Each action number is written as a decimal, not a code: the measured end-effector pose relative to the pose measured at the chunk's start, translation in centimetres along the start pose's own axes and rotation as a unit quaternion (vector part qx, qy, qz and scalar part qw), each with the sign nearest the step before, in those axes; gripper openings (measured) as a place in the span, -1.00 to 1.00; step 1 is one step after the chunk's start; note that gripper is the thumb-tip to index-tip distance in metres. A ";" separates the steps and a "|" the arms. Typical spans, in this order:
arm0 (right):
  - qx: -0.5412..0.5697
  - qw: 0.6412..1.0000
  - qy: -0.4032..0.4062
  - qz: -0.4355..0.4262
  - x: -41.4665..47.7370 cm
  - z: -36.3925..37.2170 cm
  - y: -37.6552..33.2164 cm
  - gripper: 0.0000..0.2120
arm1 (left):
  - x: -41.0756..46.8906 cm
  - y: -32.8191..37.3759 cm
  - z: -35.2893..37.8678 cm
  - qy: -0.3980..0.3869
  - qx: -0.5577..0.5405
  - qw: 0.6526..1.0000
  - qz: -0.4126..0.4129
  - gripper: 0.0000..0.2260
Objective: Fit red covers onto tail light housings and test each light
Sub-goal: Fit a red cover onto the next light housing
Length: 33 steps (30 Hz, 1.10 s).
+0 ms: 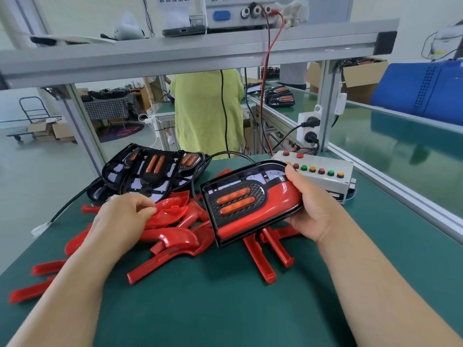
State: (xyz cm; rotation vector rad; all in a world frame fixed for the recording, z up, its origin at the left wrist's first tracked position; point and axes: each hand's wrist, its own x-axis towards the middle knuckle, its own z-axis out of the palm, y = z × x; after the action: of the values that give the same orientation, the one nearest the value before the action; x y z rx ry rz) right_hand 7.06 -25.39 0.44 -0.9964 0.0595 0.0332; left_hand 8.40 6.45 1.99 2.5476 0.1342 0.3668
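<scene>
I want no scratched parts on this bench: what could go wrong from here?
1. The right hand alone grips the tail light housing by one end; it may slip and drop.
2. Its black cable loops behind and could snag on the stacked housings.
3. The left hand grips a red cover tangled among others; pulling may drag those off the table.

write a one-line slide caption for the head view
Right hand holds a tail light housing with its red cover on; left hand pinches a loose cover from the pile.
</scene>
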 end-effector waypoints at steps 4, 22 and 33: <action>0.008 1.000 0.018 -0.003 0.1 0.0 0.1 -0.69 | 0.6 -1.2 -0.3 -0.027 0.096 0.995 -0.010 -0.83; 0.008 0.998 0.033 0.045 0.1 -0.2 0.1 -0.78 | 1.3 -3.2 -0.1 -0.099 0.005 0.994 0.045 -0.72; 0.015 0.998 0.039 0.043 0.3 -0.2 0.2 -0.78 | 1.6 -3.6 -0.6 -0.182 -0.015 0.982 0.044 -0.78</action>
State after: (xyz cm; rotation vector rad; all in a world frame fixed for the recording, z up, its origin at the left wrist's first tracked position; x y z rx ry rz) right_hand 7.34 -25.42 0.19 -0.9647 0.1735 0.0721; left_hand 9.66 10.03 0.91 2.5472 -0.1213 -0.0679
